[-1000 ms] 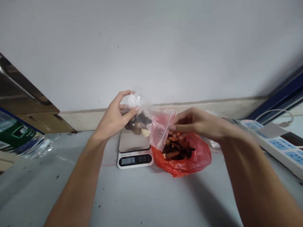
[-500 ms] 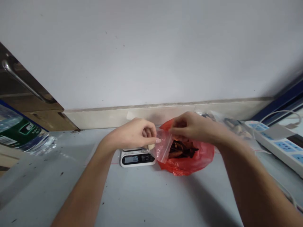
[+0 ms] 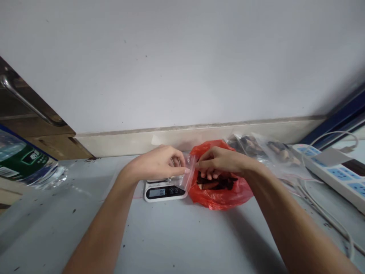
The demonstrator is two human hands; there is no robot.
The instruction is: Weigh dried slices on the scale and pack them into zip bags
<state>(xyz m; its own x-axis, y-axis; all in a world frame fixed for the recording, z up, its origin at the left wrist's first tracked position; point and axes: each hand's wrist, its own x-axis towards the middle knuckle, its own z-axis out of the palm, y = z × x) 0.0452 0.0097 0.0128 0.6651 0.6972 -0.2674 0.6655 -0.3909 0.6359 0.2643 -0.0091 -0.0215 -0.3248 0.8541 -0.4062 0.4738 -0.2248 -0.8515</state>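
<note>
A clear zip-lock bag [image 3: 186, 182] is stretched between my two hands, above the right end of a small white digital scale [image 3: 166, 194] whose display reads 0.0. My left hand [image 3: 159, 163] is closed on the bag, thumb along its side. At the bag's mouth, the fingertips of my right hand [image 3: 219, 161] are pinched on its edge. Under my right hand lies an open red plastic bag [image 3: 222, 199] holding dark brown dried pieces [image 3: 212, 184]. My left hand hides most of the scale's weighing plate.
Clear bags with dried pieces [image 3: 281, 152] lie at the back right, beside a white power strip [image 3: 336, 173] and cables [image 3: 322, 209]. A large water bottle [image 3: 25, 160] is on the left. The wall [image 3: 182, 76] rises behind the table [image 3: 159, 236].
My right hand has moved left and slightly down with the bag's mouth, nearer my left hand. The pale piece seen by my left fingertips is no longer visible.
</note>
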